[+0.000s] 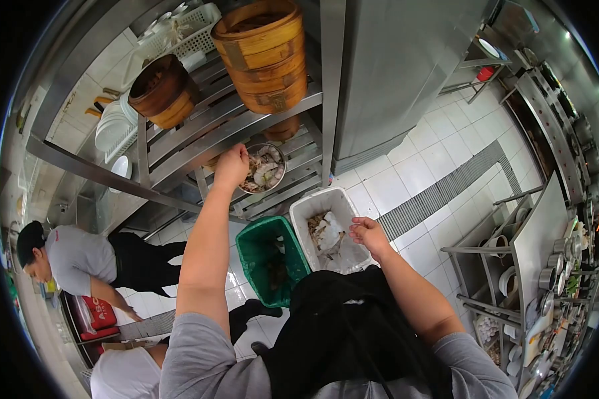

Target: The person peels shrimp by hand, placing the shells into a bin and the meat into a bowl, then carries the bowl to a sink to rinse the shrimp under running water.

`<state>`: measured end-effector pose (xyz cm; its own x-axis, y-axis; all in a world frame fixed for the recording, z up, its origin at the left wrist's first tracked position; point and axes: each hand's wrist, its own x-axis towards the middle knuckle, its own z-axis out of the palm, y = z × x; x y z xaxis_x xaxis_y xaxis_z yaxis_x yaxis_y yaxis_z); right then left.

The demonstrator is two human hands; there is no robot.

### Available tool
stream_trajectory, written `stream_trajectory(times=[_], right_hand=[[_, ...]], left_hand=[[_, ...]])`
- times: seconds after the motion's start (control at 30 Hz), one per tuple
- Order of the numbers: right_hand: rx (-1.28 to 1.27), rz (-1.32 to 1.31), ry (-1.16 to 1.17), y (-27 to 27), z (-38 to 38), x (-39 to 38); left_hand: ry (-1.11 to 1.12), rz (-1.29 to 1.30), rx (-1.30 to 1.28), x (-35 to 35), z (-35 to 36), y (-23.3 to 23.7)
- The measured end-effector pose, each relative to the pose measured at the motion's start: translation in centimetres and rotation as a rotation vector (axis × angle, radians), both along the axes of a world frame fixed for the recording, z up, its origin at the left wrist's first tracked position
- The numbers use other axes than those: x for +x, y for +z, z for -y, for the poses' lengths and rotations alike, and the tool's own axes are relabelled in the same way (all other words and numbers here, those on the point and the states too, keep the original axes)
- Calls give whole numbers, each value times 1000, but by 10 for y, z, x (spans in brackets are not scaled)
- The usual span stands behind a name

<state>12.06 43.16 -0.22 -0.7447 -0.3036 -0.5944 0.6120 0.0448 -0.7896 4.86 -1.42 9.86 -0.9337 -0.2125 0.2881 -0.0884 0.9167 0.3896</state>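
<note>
Over the slatted metal shelf [301, 174], my left hand [231, 166] is closed at the left rim of a round metal bowl [267, 167] of shrimp; anything between its fingers is hidden. My right hand [370, 236] hangs over the right edge of a white bin [301, 211], fingers curled and close together, and whatever they hold is too small to make out. Food scraps and pale plastic lie inside that bin. A green bin [245, 247] with some waste in it stands against its left side.
Stacked bamboo steamers [263, 56] and a darker steamer [163, 93] stand on the upper rack. A co-worker [83, 256] bends down at the left, with another person [126, 374] below. A steel cabinet [396, 73] rises beside the rack; a steel table [546, 246] is at right.
</note>
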Motion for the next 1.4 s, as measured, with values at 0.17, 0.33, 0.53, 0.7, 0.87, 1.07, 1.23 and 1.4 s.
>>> stream_trajectory(times=[0.17, 0.33, 0.53, 0.7, 0.87, 1.07, 1.23, 1.4], right_hand=[[-5, 16, 24, -4, 3, 4], [22, 20, 55, -10, 3, 10], [58, 43, 50, -7, -3, 16], [69, 20, 62, -12, -9, 17], [44, 34, 36, -9, -14, 17], [50, 47, 48, -13, -13, 13], [88, 27, 73, -9, -4, 11], [83, 20, 111, -8, 8, 9]], left_hand=[[11, 36, 85, -4, 7, -8], [189, 263, 89, -10, 3, -22], [145, 635, -41, -33, -6, -9], [178, 716, -67, -55, 3, -35], [92, 863, -75, -76, 64, -133], [189, 553, 292, -7, 29, -61], [220, 141, 474, 36, 4, -66], [175, -270, 552, 42, -20, -61]])
